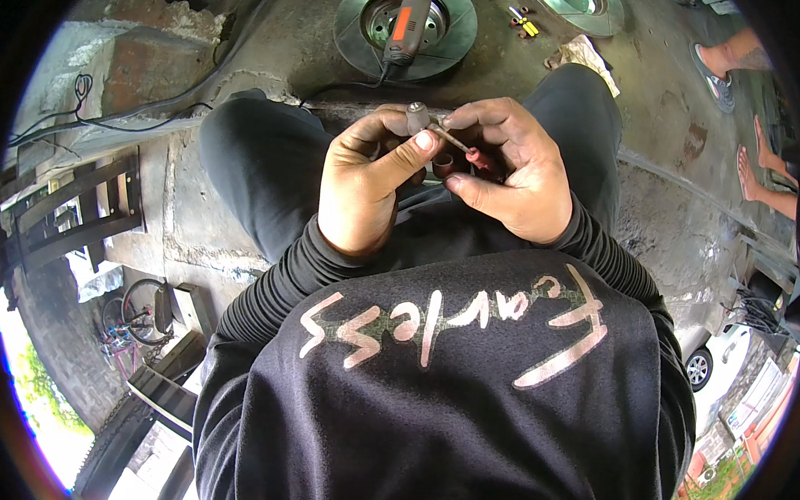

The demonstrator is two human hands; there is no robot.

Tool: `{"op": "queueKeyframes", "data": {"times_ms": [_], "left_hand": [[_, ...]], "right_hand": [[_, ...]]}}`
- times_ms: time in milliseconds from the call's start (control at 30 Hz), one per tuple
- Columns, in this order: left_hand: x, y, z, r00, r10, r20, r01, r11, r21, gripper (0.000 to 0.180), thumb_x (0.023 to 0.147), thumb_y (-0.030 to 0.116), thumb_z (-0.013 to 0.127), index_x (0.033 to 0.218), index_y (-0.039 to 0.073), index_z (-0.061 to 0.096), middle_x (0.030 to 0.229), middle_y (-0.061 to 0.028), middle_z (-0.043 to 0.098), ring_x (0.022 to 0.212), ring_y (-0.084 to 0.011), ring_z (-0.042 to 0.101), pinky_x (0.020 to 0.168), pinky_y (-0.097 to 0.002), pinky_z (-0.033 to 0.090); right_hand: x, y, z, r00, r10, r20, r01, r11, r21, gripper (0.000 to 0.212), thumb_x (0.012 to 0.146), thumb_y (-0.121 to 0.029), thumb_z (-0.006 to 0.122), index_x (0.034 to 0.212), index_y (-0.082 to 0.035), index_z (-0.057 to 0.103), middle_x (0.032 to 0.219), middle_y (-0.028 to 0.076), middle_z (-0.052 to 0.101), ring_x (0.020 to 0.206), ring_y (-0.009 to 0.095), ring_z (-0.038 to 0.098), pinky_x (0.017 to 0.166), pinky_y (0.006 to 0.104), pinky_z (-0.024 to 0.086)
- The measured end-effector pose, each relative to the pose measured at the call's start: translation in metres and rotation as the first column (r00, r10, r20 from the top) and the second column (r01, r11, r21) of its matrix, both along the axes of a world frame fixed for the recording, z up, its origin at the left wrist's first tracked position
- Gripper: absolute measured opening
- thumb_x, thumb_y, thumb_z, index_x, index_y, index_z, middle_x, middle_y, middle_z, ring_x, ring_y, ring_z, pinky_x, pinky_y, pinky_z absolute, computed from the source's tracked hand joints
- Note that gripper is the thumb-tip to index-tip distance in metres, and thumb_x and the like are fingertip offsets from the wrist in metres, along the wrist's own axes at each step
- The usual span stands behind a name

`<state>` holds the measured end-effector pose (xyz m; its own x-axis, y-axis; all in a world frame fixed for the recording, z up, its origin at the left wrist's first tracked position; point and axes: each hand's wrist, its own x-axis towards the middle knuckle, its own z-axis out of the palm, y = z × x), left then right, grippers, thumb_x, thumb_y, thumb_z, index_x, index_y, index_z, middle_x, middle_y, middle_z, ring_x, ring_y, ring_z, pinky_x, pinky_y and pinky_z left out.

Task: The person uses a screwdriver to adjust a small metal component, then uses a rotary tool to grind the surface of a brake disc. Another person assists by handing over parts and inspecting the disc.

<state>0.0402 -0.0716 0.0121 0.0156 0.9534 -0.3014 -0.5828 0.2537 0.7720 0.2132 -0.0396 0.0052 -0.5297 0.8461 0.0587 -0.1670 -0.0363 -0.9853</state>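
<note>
Both hands are raised above my lap, close together. My left hand (371,176) is closed around a small grey metal cylinder (418,117) with a rounded end, its thumb pressed beside it. My right hand (516,171) has its fingers curled around a small screwdriver (474,153) with a red handle. The screwdriver's thin shaft slants up and left until it reaches the cylinder. Between the two hands, a little lower, shows a reddish-brown hollow round piece (442,166); what supports it is hidden by the fingers.
Past my knees, an orange-and-black power tool (404,29) lies on a brake disc (357,35). A second disc (576,1), small yellow-handled tools (524,22) and a pale rag (590,60) lie to its right. Black cables (148,113) run at left. Other people's feet (719,62) show at right.
</note>
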Motion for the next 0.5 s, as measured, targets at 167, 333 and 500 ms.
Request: {"op": "queueKeyframes", "data": {"times_ms": [167, 333, 500], "left_hand": [[0.002, 0.000, -0.007, 0.998, -0.058, 0.015, 0.056, 0.995, 0.076, 0.008, 0.084, -0.005, 0.065, 0.090, -0.001, 0.066, 0.102, -0.0079, 0.062, 0.090, -0.0146, 0.060, 0.081, -0.0254, 0.049], [0.002, 0.002, -0.009, 0.980, -0.099, -0.174, 0.141, 0.958, 0.251, 0.013, 0.081, -0.004, 0.068, 0.093, 0.000, 0.068, 0.109, -0.0088, 0.057, 0.100, -0.0156, 0.056, 0.087, -0.0268, 0.046], [0.002, 0.000, -0.001, 0.940, -0.085, -0.330, 0.192, 0.932, 0.307, 0.016, 0.079, 0.000, 0.072, 0.094, 0.001, 0.070, 0.115, -0.0084, 0.053, 0.100, -0.0143, 0.054, 0.084, -0.0251, 0.044]], "right_hand": [[-0.003, -0.001, -0.002, 0.998, -0.052, -0.027, 0.054, 0.995, 0.086, 0.050, 0.076, 0.007, 0.064, 0.122, -0.006, 0.050, 0.101, 0.005, 0.062, 0.092, 0.013, 0.061, 0.084, 0.0279, 0.050], [0.006, 0.003, -0.002, 0.995, -0.014, 0.098, -0.015, 0.955, 0.296, 0.056, 0.075, 0.012, 0.063, 0.126, -0.005, 0.050, 0.105, 0.007, 0.060, 0.092, 0.013, 0.059, 0.080, 0.0249, 0.048], [0.010, 0.008, -0.007, 0.999, 0.026, 0.032, -0.039, 0.871, 0.490, 0.053, 0.075, 0.016, 0.062, 0.123, -0.003, 0.052, 0.106, 0.009, 0.059, 0.091, 0.011, 0.057, 0.074, 0.0216, 0.045]]}}
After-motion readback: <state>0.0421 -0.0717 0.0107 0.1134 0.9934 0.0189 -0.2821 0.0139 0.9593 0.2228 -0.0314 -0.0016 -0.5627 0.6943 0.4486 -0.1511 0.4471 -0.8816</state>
